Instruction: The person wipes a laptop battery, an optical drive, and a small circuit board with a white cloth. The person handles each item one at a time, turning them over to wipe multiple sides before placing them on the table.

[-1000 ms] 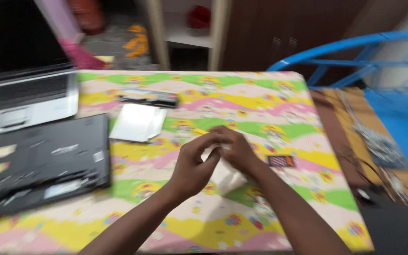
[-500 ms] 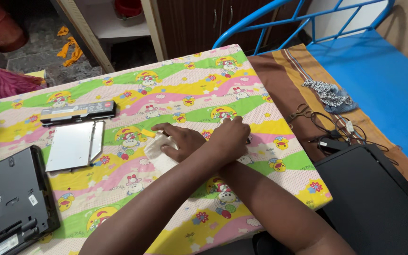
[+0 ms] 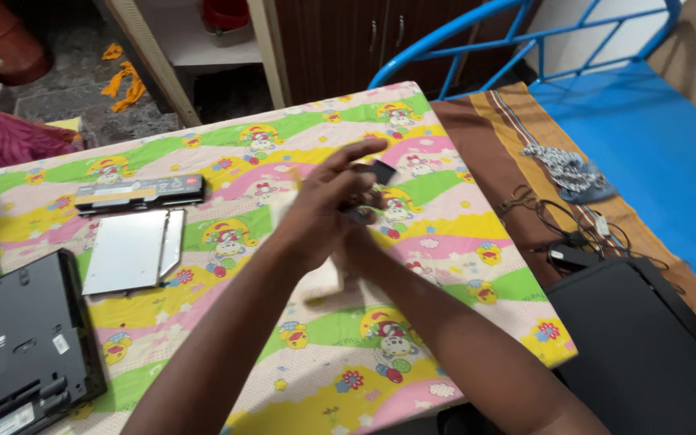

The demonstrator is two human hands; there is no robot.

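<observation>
Both my hands are lifted together over the colourful cartoon-print tablecloth (image 3: 203,322). My left hand (image 3: 324,205) reaches in from the lower left, and its fingertips pinch a small black square piece (image 3: 382,171). My right hand (image 3: 362,235) sits just beneath and behind the left one and is mostly hidden, so its grip is unclear. A white cloth or paper (image 3: 321,283) lies on the table under my wrists.
At the left lie a long black laptop battery (image 3: 140,193), a silver flat drive tray (image 3: 126,251) and an upturned black laptop (image 3: 18,346). To the right are a black case (image 3: 646,346), tangled cables (image 3: 561,234), a grey patterned cloth (image 3: 569,171) and a blue metal frame (image 3: 477,36).
My hands rose from the white cloth on the table and now hold a small black piece in the air. The camera view swung to the right.
</observation>
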